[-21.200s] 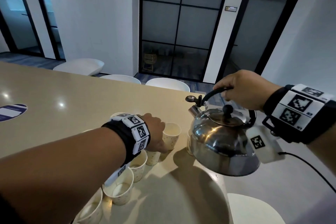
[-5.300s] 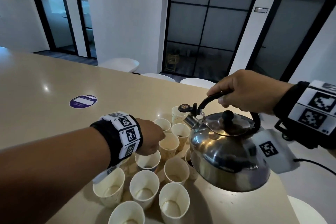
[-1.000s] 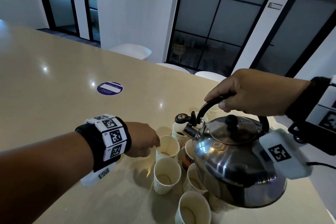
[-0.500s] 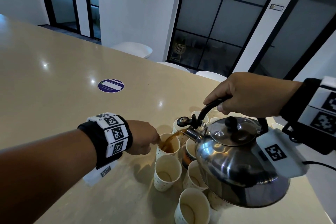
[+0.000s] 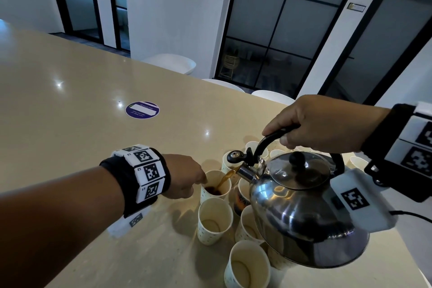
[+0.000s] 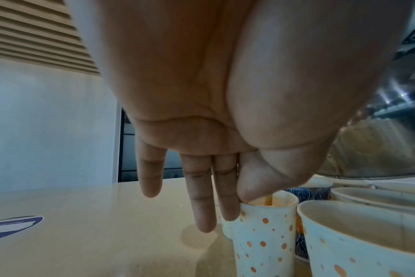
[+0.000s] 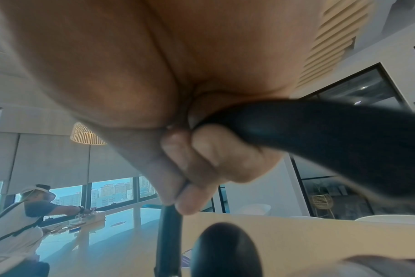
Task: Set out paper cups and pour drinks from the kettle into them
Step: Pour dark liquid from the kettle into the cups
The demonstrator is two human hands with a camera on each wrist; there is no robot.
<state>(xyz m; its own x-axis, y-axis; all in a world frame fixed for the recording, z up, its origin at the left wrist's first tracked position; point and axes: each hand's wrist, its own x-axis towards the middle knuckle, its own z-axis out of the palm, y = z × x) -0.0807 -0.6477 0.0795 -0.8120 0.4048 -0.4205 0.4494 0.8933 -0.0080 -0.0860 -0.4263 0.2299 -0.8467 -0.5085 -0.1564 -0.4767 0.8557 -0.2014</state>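
1. Tea-brown liquid point(image 5: 225, 176) runs in a thin stream from the kettle point(image 5: 301, 213) spout into the cup point(image 5: 216, 188) you steady; a dark pool lies at its bottom.
2. Your left hand point(image 5: 184, 176) pinches that cup's rim, thumb tip on the lip and fingers point(image 6: 226, 189) down its outer wall, as the left wrist view shows.
3. Your right hand point(image 5: 325, 124) grasps the kettle's black arched handle point(image 5: 268, 141), fingers clenched round it, and holds the kettle tilted in the air above the cups.
4. Kettle: polished steel, rounded and squat, with a black lid knob point(image 5: 297, 159) and a whistle cap flipped up off the spout.
5. Cups nearest you point(image 5: 214, 220) and point(image 5: 247, 266) are upright and hold only a pale film at the bottom.
6. Other cups stand clustered close together around and beyond the spout; the kettle hides some of them, so you cannot tell their contents.
7. Cups are white paper with small orange dots; one beside the filling cup is dark blue and patterned point(image 6: 306, 195).
8. Worktop point(image 5: 81, 112) is smooth, glossy beige, with a round purple sticker point(image 5: 142, 110) well apart from the cups.
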